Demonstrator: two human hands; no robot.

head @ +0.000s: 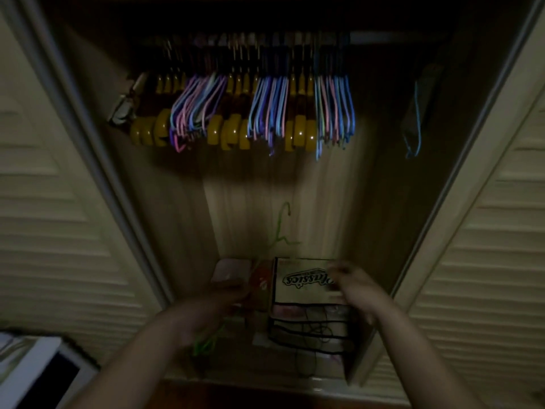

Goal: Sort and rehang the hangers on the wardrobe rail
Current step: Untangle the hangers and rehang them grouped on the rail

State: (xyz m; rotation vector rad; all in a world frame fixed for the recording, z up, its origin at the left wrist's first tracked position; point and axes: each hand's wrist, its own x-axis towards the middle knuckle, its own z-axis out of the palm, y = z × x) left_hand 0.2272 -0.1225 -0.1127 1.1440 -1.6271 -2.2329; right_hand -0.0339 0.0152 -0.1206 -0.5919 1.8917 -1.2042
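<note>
- Yellow wooden hangers (233,131) and thin pastel ones (271,110) crowd the wardrobe rail (383,36).
- Far below the rail, a green hanger (206,340) sits at the left hand (218,293) (grip too blurred to tell).
- Below the rail too, the right hand (351,281) reaches over a printed box (303,284), fingers blurred.

Light: we see a dim wardrobe interior (295,202), pale back wall.
Doors: we note cream louvred doors (44,202) open on both sides.
Floor: dark wood floor (236,397) below us.

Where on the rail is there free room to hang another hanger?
The rail is bare right of the last blue hangers, before the dark bag. Left of that, yellow hangers and coloured bunches crowd it.
</note>
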